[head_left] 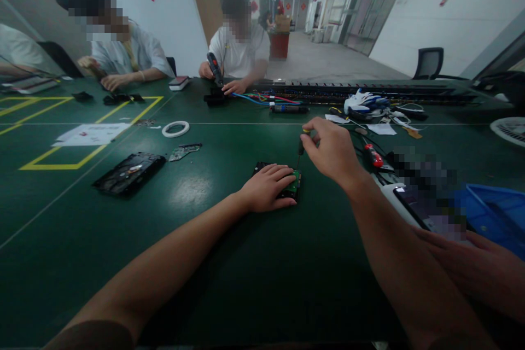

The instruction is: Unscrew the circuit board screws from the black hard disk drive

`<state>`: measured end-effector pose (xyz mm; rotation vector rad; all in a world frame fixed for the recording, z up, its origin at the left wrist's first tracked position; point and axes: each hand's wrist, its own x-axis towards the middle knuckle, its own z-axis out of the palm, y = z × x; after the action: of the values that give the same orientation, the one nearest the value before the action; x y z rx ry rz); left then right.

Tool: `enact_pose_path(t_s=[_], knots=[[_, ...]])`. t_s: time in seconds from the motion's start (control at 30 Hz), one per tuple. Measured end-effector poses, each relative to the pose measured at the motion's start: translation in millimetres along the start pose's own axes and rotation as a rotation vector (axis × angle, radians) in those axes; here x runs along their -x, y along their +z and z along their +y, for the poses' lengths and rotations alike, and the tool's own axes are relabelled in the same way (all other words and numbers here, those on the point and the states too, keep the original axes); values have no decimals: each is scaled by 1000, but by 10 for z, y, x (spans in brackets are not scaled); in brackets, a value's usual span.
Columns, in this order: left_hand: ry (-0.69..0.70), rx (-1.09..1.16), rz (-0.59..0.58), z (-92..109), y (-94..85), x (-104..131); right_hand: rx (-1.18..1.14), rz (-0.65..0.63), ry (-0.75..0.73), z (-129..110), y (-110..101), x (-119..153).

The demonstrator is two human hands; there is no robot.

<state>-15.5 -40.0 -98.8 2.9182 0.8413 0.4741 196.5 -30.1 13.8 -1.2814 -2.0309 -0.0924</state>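
Observation:
A hard drive with a green circuit board lies on the green table. My left hand rests flat across it, fingers stretched out and the thumb along its near side. My right hand grips a screwdriver by its dark handle with a yellow top. The screwdriver stands nearly upright, its tip at the far right part of the drive. Whether the tip sits in a screw is too small to tell. My left hand hides most of the drive.
Left lie a black drive-like case, a loose circuit board and a tape roll. Right are a red-handled tool, gloves, a phone, another person's hand and a blue basket. Co-workers sit opposite.

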Motion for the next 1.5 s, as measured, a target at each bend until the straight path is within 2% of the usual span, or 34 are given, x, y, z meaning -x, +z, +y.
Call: enact_pose_path(t_s=[0.5,1.23,1.5], knots=[[2,2,7,-2,10,1,-13,10,19,0,4,-1],[0,-12,-5,-6,17,0,27,8,-28,-12,-4,-4],[2,-7,4,-10,18,3,57,21,24,-23,-23,-6]])
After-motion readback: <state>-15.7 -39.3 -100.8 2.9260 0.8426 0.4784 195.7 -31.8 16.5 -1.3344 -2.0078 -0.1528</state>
